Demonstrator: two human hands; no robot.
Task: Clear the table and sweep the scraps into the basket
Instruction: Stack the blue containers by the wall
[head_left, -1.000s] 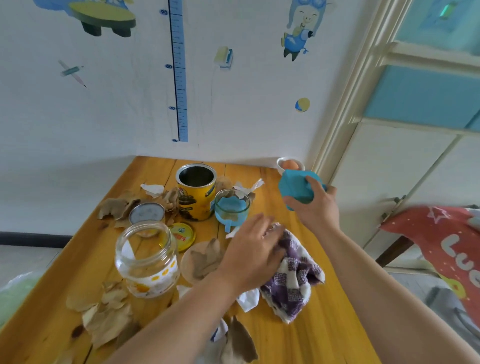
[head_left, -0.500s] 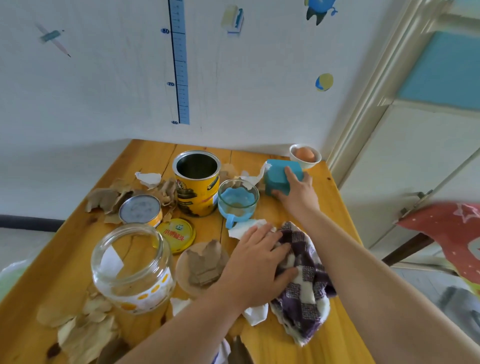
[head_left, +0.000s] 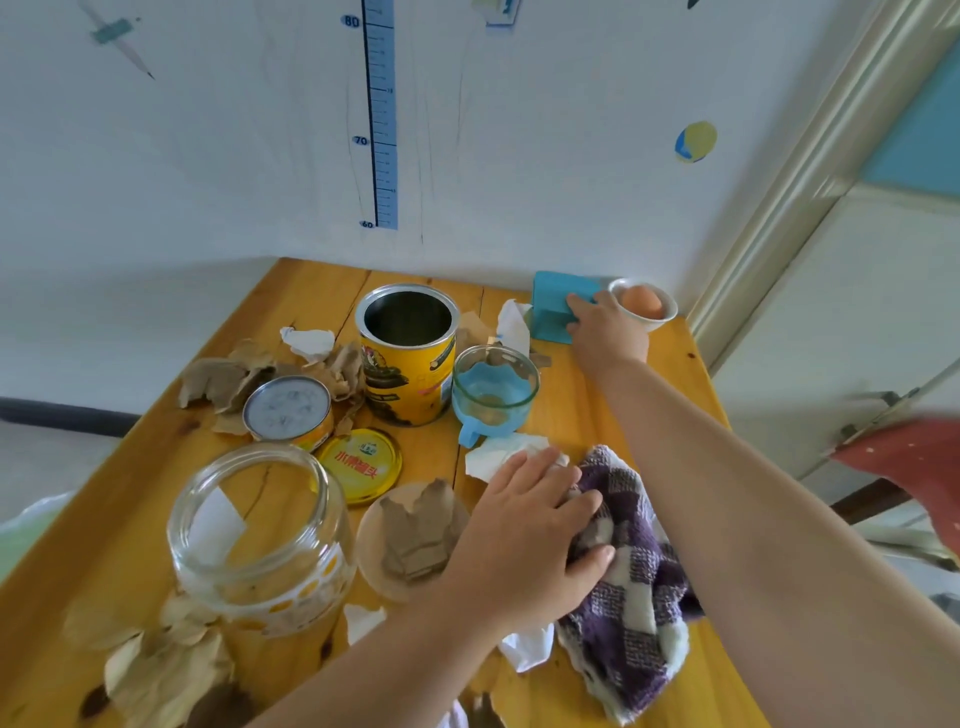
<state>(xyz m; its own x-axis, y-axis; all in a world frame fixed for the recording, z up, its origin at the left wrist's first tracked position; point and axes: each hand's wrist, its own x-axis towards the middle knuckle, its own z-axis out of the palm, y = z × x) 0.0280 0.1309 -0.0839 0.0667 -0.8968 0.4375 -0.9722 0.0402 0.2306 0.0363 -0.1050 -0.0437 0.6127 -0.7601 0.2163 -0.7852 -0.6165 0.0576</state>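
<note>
My left hand (head_left: 530, 530) lies on a purple checked cloth (head_left: 634, 613) at the near right of the wooden table (head_left: 291, 301), thumb tucked into its folds. My right hand (head_left: 605, 332) reaches to the far right corner and grips a blue box (head_left: 553, 306) standing by the wall. Dry leaves (head_left: 166, 670) and torn tissue (head_left: 506, 452) are scattered over the table. No basket shows.
A yellow tin can (head_left: 408, 364), a glass cup with a blue base (head_left: 493, 395), a glass jar (head_left: 260, 540), a small tin (head_left: 288, 410), a yellow lid (head_left: 361, 465) and a wooden disc (head_left: 374, 566) under leaves crowd the middle. A white bowl (head_left: 667, 312) with an egg sits beside the box.
My right hand carried the blue box from the air down and back to the far corner by the bowl. My left hand stayed on the cloth. The view tilted down.
</note>
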